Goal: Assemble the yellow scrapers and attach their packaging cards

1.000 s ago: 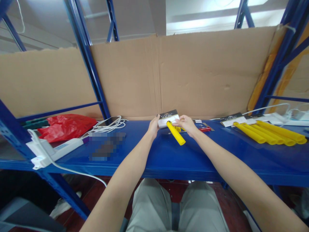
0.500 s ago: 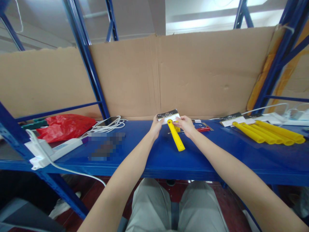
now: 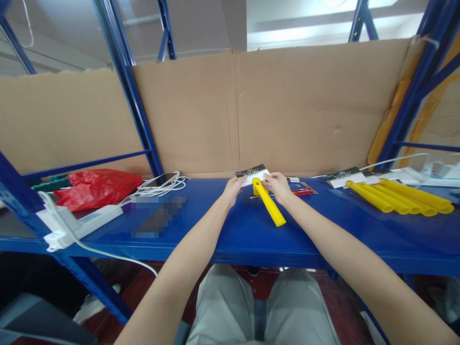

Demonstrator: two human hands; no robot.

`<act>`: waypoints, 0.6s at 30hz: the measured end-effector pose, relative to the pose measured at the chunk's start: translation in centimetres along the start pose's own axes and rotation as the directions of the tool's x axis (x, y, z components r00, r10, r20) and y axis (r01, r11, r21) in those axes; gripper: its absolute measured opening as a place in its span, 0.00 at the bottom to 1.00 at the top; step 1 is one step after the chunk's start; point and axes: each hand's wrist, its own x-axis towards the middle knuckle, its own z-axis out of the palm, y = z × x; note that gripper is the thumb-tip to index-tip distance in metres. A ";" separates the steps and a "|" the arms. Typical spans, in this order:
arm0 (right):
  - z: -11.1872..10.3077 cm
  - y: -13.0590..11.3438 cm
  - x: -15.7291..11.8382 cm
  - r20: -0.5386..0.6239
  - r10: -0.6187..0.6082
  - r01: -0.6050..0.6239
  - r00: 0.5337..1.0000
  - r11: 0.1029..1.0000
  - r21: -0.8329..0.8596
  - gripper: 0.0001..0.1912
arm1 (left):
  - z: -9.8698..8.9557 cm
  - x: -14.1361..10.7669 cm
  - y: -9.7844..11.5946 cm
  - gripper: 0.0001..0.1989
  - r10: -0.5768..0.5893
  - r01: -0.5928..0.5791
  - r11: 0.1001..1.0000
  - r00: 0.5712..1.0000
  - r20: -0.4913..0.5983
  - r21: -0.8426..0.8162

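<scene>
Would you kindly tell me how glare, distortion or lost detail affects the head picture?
Head view: bright light glares at upper right; head view: blue metal posts lean outward, probably lens distortion; head view: pixelation masks a patch on the blue metal shelf; head view: print on the black-and-white card is unreadable, though the yellow tubular handle shows clearly.

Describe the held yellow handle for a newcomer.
Find the middle of the blue shelf. The left hand and right hand hold a black-and-white card; the yellow handle juts from it. The other yellow handles lie grouped at right; this one is held.
</scene>
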 end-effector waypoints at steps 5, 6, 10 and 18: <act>0.1 -0.2 -0.1 0.003 0.023 -0.023 1.000 0.999 -0.029 0.10 | 0.2 -0.1 0.0 0.01 -0.018 0.017 0.999 0.999 0.036 0.035; 0.1 -0.1 -0.1 0.009 0.020 -0.020 1.000 0.999 -0.034 0.10 | 0.2 -0.1 0.0 0.01 -0.023 0.021 0.999 0.999 0.045 0.036; 0.1 0.2 0.2 -0.037 -0.032 0.029 0.999 0.997 -0.072 0.14 | 0.2 -0.3 0.2 0.01 -0.054 0.053 0.998 0.995 0.084 0.013; -0.6 0.5 1.7 -0.089 -0.092 0.077 0.992 0.984 -0.162 0.20 | 0.5 -0.6 0.2 0.04 -0.046 0.058 0.996 0.985 0.168 -0.069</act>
